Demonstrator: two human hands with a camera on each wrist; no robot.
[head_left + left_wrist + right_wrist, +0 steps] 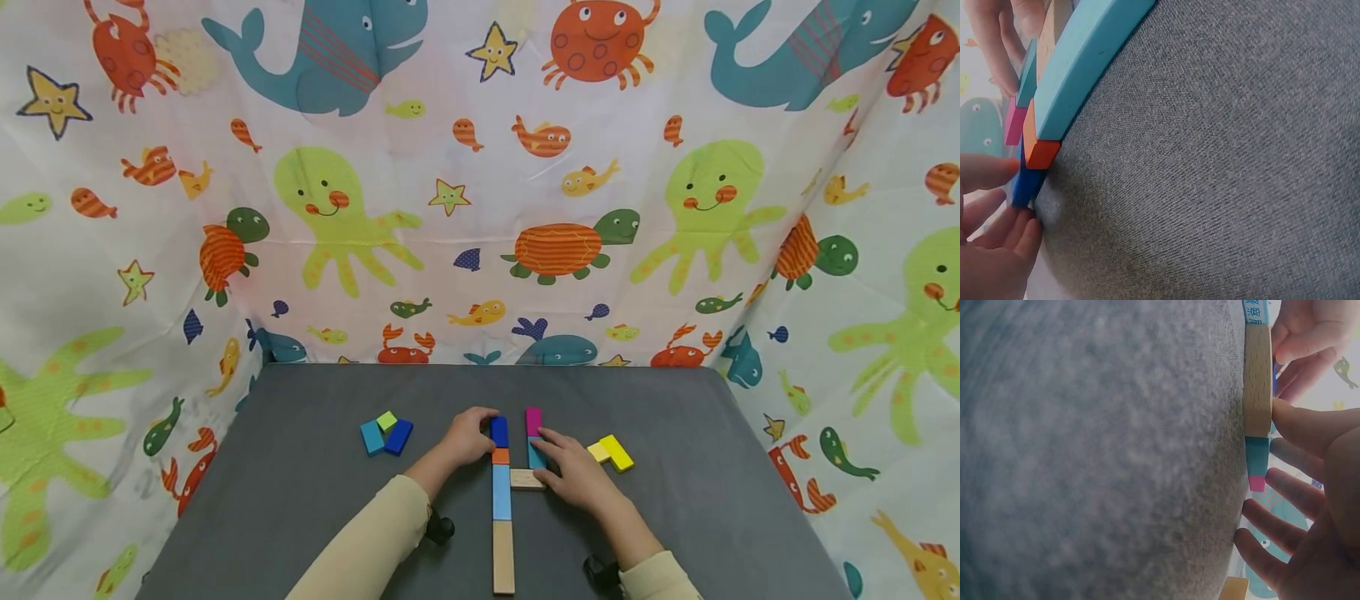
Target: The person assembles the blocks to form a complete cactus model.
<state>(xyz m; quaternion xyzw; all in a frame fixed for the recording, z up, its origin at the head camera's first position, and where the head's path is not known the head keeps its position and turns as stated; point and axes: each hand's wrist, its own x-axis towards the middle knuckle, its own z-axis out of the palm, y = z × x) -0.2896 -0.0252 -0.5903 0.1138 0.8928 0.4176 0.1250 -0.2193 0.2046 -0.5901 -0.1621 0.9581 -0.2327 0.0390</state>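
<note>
Blocks form a column on the table: a long wooden block [503, 557], a light blue block [502, 492], an orange block [500, 456] and a dark blue block [499, 432]. My left hand [468, 437] grips the dark blue block, fingers bent round its far end in the left wrist view. A short wooden block [527, 479] sticks out to the right from the light blue one. Beyond its right end lie a teal block [536, 452] and a magenta block [533, 421] in line. My right hand [581, 475], fingers spread, touches the teal and short wooden blocks along their right side.
Left of the column lie a blue block [372, 437], a green block [386, 421] and a darker blue block [399, 437]. To the right are two yellow blocks [618, 453]. A patterned cloth [465, 317] hangs behind the grey table [315, 500].
</note>
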